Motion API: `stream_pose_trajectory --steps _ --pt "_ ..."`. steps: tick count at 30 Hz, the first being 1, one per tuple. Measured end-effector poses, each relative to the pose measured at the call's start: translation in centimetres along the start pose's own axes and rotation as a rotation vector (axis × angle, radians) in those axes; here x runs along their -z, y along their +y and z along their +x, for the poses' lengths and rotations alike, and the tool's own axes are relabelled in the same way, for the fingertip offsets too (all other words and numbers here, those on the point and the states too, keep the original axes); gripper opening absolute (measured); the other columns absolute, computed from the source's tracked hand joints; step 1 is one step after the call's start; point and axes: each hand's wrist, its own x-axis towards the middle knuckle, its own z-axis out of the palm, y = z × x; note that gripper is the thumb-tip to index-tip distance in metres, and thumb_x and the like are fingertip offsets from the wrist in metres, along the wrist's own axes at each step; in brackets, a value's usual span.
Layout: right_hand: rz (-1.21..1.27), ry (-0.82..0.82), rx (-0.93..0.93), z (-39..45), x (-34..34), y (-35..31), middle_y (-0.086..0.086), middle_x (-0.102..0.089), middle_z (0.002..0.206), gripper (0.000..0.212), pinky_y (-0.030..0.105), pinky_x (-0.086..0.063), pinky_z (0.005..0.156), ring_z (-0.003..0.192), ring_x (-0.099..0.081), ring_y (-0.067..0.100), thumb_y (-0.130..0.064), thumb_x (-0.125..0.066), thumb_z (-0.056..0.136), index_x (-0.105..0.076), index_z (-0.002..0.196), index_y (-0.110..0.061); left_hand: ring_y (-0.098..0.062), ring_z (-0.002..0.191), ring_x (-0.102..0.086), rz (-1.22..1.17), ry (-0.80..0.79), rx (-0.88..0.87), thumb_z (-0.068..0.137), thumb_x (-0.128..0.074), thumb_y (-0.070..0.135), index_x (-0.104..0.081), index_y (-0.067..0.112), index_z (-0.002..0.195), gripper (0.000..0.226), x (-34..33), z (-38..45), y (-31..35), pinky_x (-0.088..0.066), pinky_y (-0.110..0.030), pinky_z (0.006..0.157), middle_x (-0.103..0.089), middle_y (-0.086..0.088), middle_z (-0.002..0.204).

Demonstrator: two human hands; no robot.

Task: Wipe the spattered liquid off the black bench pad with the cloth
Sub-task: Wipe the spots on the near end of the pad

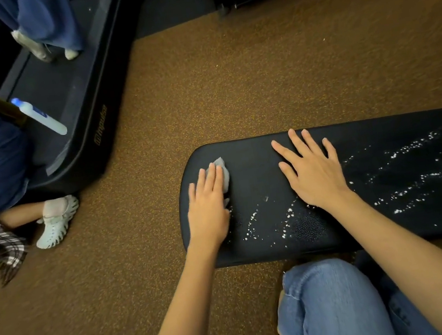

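Observation:
The black bench pad [256, 162] runs from the middle of the view to the right edge. White spatter [425, 175] covers its right half, and smaller white drops [252, 224] lie near its front left. My left hand [209, 203] presses a small grey cloth [222, 171] flat on the pad's left end with straight fingers; most of the cloth is hidden under the hand. My right hand [312, 171] rests flat on the pad's middle, fingers spread, holding nothing.
Brown speckled floor [203, 90] surrounds the bench. A black treadmill [86, 123] stands at the upper left with a person's feet on it. A second person crouches at the left edge with a white spray bottle [39, 116] and a white shoe [57, 221]. My knee [327, 303] is below the pad.

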Motion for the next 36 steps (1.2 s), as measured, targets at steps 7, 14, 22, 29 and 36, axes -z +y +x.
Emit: stream_pose_trajectory --steps 7,14,22,29,36 --pt "0.014 0.008 -0.007 0.0 -0.1 -0.1 -0.001 -0.011 0.161 0.048 0.051 -0.008 0.117 0.148 -0.005 0.022 -0.043 -0.027 0.101 -0.018 0.148 -0.041 -0.019 0.154 0.012 -0.099 0.088 0.086 0.105 -0.031 0.039 -0.004 0.028 0.16 0.062 -1.3 0.5 2.3 0.003 -0.049 0.124 0.002 0.006 0.168" --pt "0.048 0.027 0.003 -0.1 -0.3 0.3 -0.002 -0.014 0.16 0.047 0.05 -0.007 0.117 0.148 -0.007 0.021 -0.044 -0.028 0.101 -0.022 0.147 -0.042 -0.024 0.154 -0.014 -0.33 0.238 -0.046 0.101 -0.041 0.001 -0.035 0.021 0.154 0.057 -2.7 0.5 -0.2 -0.02 -0.044 0.124 -0.029 0.0 0.162" --pt "0.051 0.029 0.001 0.0 -0.7 0.3 -0.003 -0.013 0.161 0.047 0.049 -0.006 0.117 0.148 -0.006 0.021 -0.045 -0.027 0.101 -0.022 0.147 -0.042 -0.021 0.151 -0.024 -0.507 0.327 0.175 0.079 -0.053 -0.022 -0.049 0.014 0.145 0.075 -1.9 -0.2 -3.5 -0.01 -0.022 0.122 -0.039 -0.003 0.156" --pt "0.057 0.034 0.003 0.0 -0.6 0.4 -0.003 -0.014 0.16 0.047 0.049 -0.006 0.117 0.148 -0.007 0.021 -0.044 -0.028 0.101 -0.022 0.147 -0.041 -0.016 0.15 -0.027 -0.488 0.269 -0.108 0.082 -0.041 -0.02 -0.049 0.014 0.146 0.073 -4.2 -4.3 1.3 -0.018 -0.035 0.125 -0.037 0.001 0.156" --pt "0.057 0.034 0.001 0.0 -0.7 0.2 -0.002 -0.014 0.16 0.047 0.049 -0.006 0.118 0.148 -0.007 0.021 -0.044 -0.027 0.101 -0.023 0.147 -0.041 -0.016 0.152 -0.019 -0.492 0.282 0.152 0.077 -0.041 -0.026 -0.043 0.012 0.149 0.082 -1.9 -2.3 -0.4 -0.003 -0.01 0.119 -0.033 -0.004 0.16"
